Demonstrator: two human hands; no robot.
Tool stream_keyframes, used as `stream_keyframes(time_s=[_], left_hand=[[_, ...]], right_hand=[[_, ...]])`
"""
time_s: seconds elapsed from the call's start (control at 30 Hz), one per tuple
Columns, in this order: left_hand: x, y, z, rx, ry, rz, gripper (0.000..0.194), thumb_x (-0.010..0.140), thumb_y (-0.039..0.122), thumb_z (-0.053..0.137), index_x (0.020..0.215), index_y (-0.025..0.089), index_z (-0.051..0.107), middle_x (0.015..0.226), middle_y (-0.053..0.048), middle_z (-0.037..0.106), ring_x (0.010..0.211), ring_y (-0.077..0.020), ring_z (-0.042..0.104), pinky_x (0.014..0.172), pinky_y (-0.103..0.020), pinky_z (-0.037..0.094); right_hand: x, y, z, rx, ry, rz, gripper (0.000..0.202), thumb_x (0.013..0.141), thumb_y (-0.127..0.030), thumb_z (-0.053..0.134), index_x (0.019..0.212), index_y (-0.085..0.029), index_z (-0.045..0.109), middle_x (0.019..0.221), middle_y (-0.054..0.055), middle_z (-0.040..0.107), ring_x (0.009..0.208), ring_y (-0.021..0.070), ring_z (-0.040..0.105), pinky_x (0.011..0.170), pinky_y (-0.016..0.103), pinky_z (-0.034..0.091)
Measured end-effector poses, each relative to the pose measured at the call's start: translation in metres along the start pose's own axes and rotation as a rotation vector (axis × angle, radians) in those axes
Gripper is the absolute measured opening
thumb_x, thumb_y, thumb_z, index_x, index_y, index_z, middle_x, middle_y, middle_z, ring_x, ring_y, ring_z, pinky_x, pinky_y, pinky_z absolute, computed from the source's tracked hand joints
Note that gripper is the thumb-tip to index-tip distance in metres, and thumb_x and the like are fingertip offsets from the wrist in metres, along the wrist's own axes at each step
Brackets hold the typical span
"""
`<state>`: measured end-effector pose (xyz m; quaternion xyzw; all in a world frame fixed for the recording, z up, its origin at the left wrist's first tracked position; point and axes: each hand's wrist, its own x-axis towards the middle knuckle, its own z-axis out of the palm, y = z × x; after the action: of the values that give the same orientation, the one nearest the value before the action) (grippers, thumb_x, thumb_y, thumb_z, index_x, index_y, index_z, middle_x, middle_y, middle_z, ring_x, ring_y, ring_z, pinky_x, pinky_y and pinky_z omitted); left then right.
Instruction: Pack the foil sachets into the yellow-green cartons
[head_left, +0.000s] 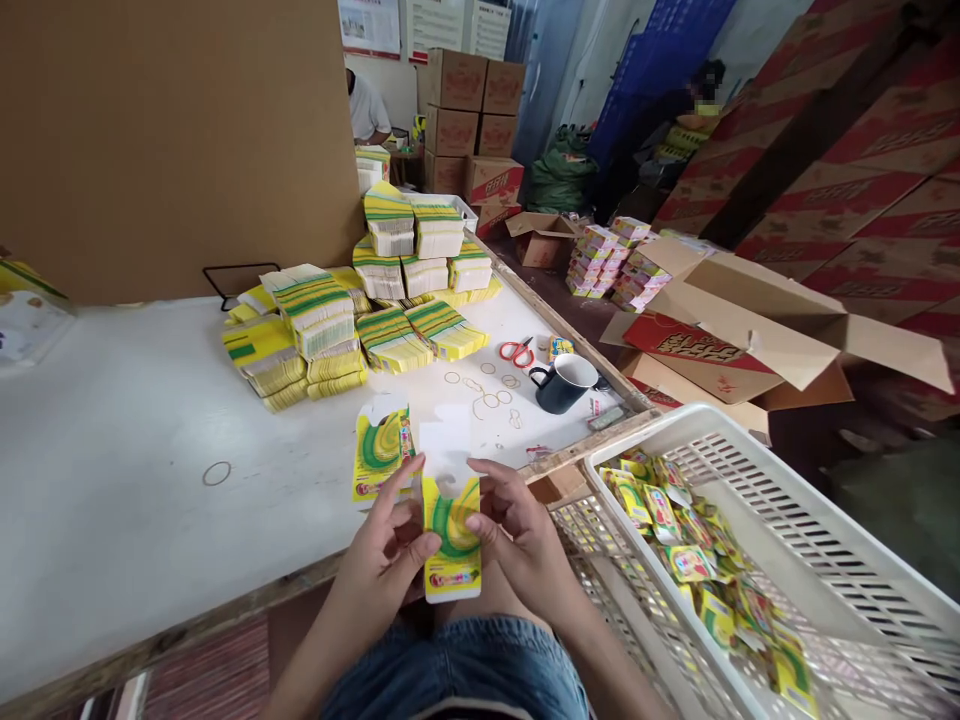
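I had the left hand (390,560) and the right hand (517,540) both closed in a pinch grip on one flat yellow carton (452,540), held upright just off the near edge of the desk (135,480), over my lap. A second carton (382,448) lay flat on the desk just beyond the left hand. Stacks of cartons (322,325) stood toward the far edge, a dark mug (562,383) near the right edge. The white basket (750,470) sat just right of the right hand.
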<state>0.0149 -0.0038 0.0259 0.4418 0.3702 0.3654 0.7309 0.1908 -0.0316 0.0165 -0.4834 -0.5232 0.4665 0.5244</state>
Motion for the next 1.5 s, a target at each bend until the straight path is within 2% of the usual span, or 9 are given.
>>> stream_keyframes(time_s=[0.23, 0.33, 0.43, 0.6, 0.77, 0.93, 1.1, 1.27, 1.5], left_hand=[[-0.003, 0.0, -0.004, -0.081, -0.217, -0.125, 0.042, 0.079, 0.023, 0.072, 0.114, 0.027, 0.049, 0.102, -0.005, 0.071, 0.086, -0.0216, 0.07, 0.074, -0.032, 0.052], [-0.004, -0.005, -0.002, -0.12, -0.174, -0.121, 0.071, 0.08, 0.025, 0.071, 0.138, 0.035, 0.031, 0.109, -0.007, 0.07, 0.082, -0.022, 0.071, 0.071, -0.033, 0.053], [-0.004, -0.009, -0.002, -0.105, -0.142, -0.121, 0.081, 0.08, 0.026, 0.071, 0.145, 0.037, 0.024, 0.116, -0.009, 0.069, 0.077, -0.0194, 0.07, 0.068, -0.03, 0.053], [0.0, -0.009, -0.003, 0.03, -0.082, -0.056, 0.049, 0.081, 0.025, 0.069, 0.127, 0.027, 0.054, 0.11, -0.008, 0.073, 0.081, -0.0214, 0.07, 0.071, -0.03, 0.055], [0.003, -0.009, 0.005, 0.133, -0.022, -0.026, 0.056, 0.081, 0.026, 0.068, 0.134, 0.028, 0.05, 0.117, -0.009, 0.071, 0.078, -0.0226, 0.071, 0.057, -0.026, 0.053], [0.001, -0.013, 0.007, 0.138, -0.071, -0.003, 0.055, 0.086, 0.029, 0.061, 0.138, 0.027, 0.046, 0.121, -0.01, 0.069, 0.084, -0.0225, 0.07, 0.068, -0.029, 0.053], [0.004, -0.012, 0.004, 0.063, -0.047, -0.028, 0.054, 0.083, 0.027, 0.065, 0.134, 0.031, 0.045, 0.119, -0.008, 0.069, 0.054, -0.0123, 0.063, 0.048, -0.023, 0.048], [0.005, -0.01, 0.006, 0.052, -0.06, -0.01, 0.046, 0.081, 0.025, 0.068, 0.124, 0.031, 0.054, 0.105, -0.004, 0.074, 0.051, -0.0098, 0.062, 0.061, -0.027, 0.056], [0.005, -0.003, 0.026, 0.255, -0.037, 0.169, 0.034, 0.088, 0.029, 0.059, 0.122, 0.025, 0.062, 0.123, -0.009, 0.069, 0.108, -0.0256, 0.067, 0.091, -0.034, 0.054]], right_hand=[[0.003, -0.005, -0.012, -0.149, -0.087, -0.032, 0.024, 0.093, -0.034, 0.054, 0.081, -0.019, 0.068, 0.076, 0.003, 0.062, 0.07, 0.0156, 0.056, 0.065, 0.027, 0.043], [0.005, -0.003, -0.009, -0.078, 0.002, -0.05, 0.018, 0.092, -0.035, 0.056, 0.099, -0.021, 0.067, 0.081, 0.004, 0.064, 0.076, 0.0177, 0.059, 0.069, 0.028, 0.045], [0.006, -0.001, -0.007, -0.003, 0.057, -0.02, 0.04, 0.091, -0.036, 0.059, 0.129, -0.026, 0.052, 0.089, 0.004, 0.067, 0.08, 0.0193, 0.061, 0.071, 0.029, 0.048], [0.007, -0.009, -0.019, -0.201, 0.003, -0.128, 0.039, 0.091, -0.052, 0.051, 0.094, -0.023, 0.076, 0.093, 0.008, 0.065, 0.095, 0.0244, 0.057, 0.084, 0.037, 0.045], [0.005, -0.013, -0.022, -0.142, -0.127, 0.133, 0.032, 0.087, -0.037, 0.061, 0.114, -0.021, 0.062, 0.07, -0.001, 0.062, 0.062, 0.0145, 0.053, 0.058, 0.025, 0.042], [0.007, 0.001, -0.011, -0.32, -0.039, 0.135, 0.025, 0.08, -0.018, 0.06, 0.104, -0.021, 0.054, 0.05, -0.011, 0.047, 0.045, 0.0098, 0.04, 0.047, 0.021, 0.027], [0.007, 0.001, -0.008, -0.362, -0.001, 0.067, 0.028, 0.084, -0.022, 0.06, 0.112, -0.02, 0.055, 0.048, -0.011, 0.041, 0.045, 0.0109, 0.041, 0.049, 0.022, 0.03], [0.006, 0.001, -0.014, -0.246, 0.115, -0.03, 0.019, 0.089, -0.034, 0.059, 0.098, -0.02, 0.068, 0.073, 0.001, 0.062, 0.061, 0.0144, 0.053, 0.055, 0.025, 0.04], [-0.007, -0.006, -0.022, -0.129, 0.173, -0.078, 0.012, 0.087, -0.031, 0.064, 0.093, -0.024, 0.072, 0.088, 0.006, 0.071, 0.084, 0.0218, 0.065, 0.073, 0.033, 0.051]])
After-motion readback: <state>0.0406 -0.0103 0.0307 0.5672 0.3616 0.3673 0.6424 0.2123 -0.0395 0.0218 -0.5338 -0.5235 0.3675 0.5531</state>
